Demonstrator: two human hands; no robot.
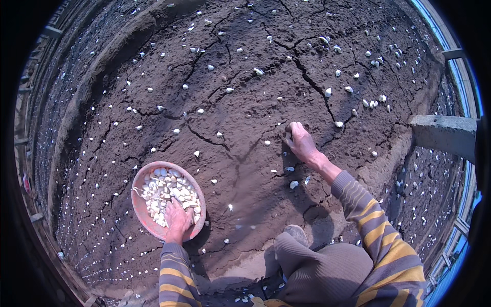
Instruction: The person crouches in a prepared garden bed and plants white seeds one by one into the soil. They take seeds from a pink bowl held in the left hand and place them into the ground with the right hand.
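My left hand (178, 218) reaches over the near rim of a worn reddish plastic bowl (139, 209), its fingertips down among peeled-looking white garlic cloves (174, 188). Whether those fingers grip any cloves is hidden. To the right, my right hand (301, 142) is low over the cracked brown soil (245, 169), with its fingers bent and pointing down. I cannot tell if a clove is between them. One garlic clove (267, 143) sits in the soil just left of that hand, and another clove (294, 184) lies below it.
Many cloves dot the bed in loose rows. Wide cracks (307, 75) run through the soil. At the right edge juts a concrete post (443, 132). A raised soil ridge (82, 86) curves along the left. My knee (333, 264) and shoe (296, 233) are at the near edge.
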